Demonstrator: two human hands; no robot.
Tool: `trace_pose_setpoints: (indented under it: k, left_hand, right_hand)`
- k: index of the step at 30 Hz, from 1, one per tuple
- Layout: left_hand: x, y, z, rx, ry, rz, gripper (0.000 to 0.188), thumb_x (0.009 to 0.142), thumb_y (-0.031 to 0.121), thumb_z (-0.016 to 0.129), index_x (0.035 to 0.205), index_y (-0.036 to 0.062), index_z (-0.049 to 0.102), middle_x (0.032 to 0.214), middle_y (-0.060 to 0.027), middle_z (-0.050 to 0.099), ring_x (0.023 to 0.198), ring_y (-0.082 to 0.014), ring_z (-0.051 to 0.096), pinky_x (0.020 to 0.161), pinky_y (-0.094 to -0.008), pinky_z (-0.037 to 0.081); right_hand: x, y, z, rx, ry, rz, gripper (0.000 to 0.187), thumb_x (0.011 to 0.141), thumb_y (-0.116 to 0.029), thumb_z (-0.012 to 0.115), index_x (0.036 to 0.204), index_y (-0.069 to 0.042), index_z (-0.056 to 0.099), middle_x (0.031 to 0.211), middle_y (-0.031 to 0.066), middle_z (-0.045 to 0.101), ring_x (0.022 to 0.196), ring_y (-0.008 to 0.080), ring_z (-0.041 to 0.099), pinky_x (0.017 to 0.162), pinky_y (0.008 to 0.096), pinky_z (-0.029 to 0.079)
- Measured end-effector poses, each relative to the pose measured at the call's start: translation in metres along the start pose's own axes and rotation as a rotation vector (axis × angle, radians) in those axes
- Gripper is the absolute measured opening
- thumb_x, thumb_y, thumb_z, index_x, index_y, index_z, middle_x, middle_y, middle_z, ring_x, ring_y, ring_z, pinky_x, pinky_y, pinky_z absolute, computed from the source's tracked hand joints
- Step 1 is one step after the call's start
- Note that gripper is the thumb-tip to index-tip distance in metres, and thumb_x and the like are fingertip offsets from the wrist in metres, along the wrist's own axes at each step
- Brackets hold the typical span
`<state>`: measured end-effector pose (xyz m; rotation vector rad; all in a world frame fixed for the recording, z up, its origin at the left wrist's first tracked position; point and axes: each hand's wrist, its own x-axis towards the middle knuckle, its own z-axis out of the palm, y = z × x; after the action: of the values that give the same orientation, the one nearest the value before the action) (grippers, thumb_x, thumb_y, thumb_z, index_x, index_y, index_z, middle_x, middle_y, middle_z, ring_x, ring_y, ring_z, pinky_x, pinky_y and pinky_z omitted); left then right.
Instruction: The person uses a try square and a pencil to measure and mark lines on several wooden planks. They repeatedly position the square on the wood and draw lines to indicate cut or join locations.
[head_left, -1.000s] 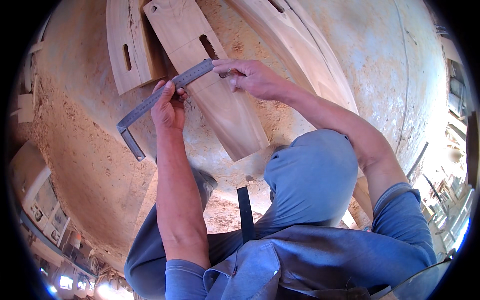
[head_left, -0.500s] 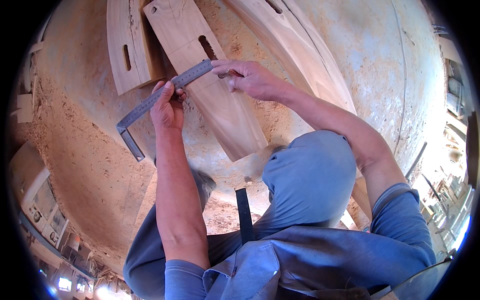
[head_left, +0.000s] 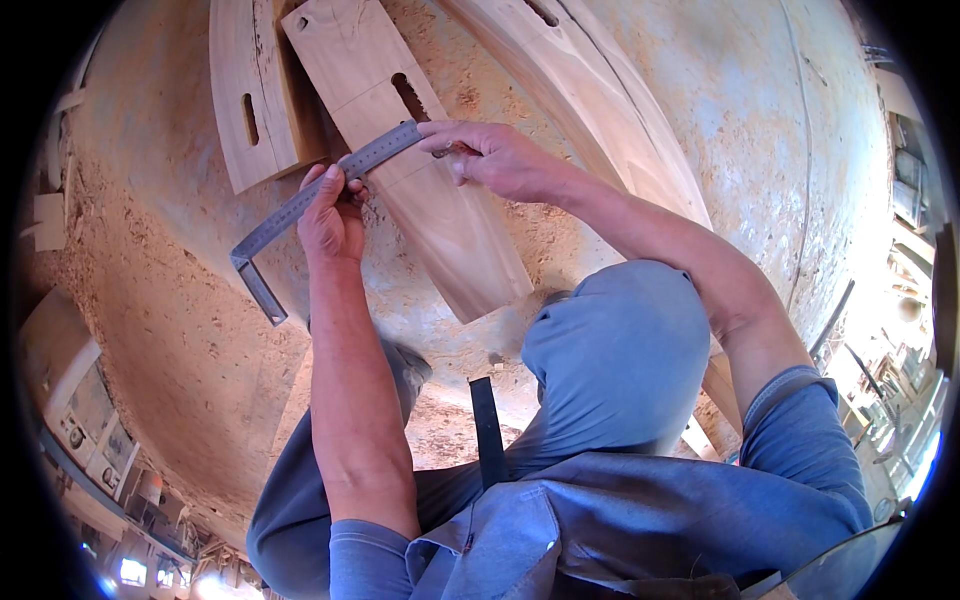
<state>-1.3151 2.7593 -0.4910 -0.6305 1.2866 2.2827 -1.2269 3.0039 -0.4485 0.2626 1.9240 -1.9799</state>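
A metal carpenter's square (head_left: 268,229) lies slanted across a pale wooden board (head_left: 445,225) that has a long slot and a small round hole. My left hand (head_left: 334,215) grips its marked blade near the middle, thumb on top, at the board's left edge. The short arm of the square hangs off to the left, beyond the wood. At the blade's far end rests the index finger of my right hand (head_left: 495,160). The other fingers of that hand are curled around something small and partly shiny, too hidden to name.
Left of the board lies another slotted wooden piece (head_left: 232,120) with a crack. A long curved plank (head_left: 620,120) extends at the right. My bent knee (head_left: 620,350) rises close below the boards, and a dark flat strip (head_left: 487,430) stands near my lap. Sawdust covers parts of the floor.
The square and my left hand have shifted very slightly left. My right hand has moved a little left too, staying at the blade's end.
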Motion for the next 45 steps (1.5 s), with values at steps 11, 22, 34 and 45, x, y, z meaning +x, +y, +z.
trace_pose_setpoints:
  k: [11,22,34,45]
  left_hand:
    - [-0.001,-0.001,-0.001,-0.012,-0.002,0.001,0.024,0.090,0.000,0.066,0.109,0.0107,0.058,0.099,-0.0130,0.068,0.075,-0.0238,0.063,0.068,-0.0364,0.052]
    - [0.001,-0.001,-0.003,-0.006,-0.006,0.006,0.026,0.090,-0.001,0.065,0.112,0.0108,0.056,0.101,-0.0141,0.067,0.075,-0.0242,0.063,0.069,-0.0371,0.052]
    - [0.002,0.000,0.000,0.005,0.028,0.014,0.033,0.089,0.000,0.067,0.116,0.0090,0.052,0.101,-0.0178,0.068,0.072,-0.0238,0.063,0.064,-0.0368,0.052]
    - [0.001,0.001,0.000,-0.005,0.010,0.007,0.030,0.088,0.001,0.068,0.114,0.0084,0.053,0.100,-0.0168,0.068,0.071,-0.0229,0.063,0.063,-0.0372,0.053]
  right_hand:
    - [0.001,-0.001,-0.001,0.022,-0.011,0.015,0.044,0.087,0.005,0.049,0.130,-0.002,0.059,0.150,0.0067,0.045,0.124,0.0222,0.053,0.093,0.0325,0.053]
    - [0.002,0.000,-0.004,0.018,-0.022,0.000,0.045,0.087,0.005,0.049,0.130,-0.001,0.059,0.149,0.0077,0.045,0.117,0.0209,0.057,0.090,0.0317,0.053]
    - [-0.003,-0.007,-0.005,0.023,-0.037,0.057,0.045,0.087,0.000,0.050,0.131,-0.002,0.058,0.141,0.0088,0.053,0.096,0.0174,0.059,0.087,0.0313,0.052]
    - [-0.003,-0.009,-0.006,0.005,-0.037,0.044,0.045,0.086,0.000,0.050,0.130,-0.004,0.059,0.145,0.0106,0.050,0.105,0.0186,0.059,0.092,0.0323,0.052]
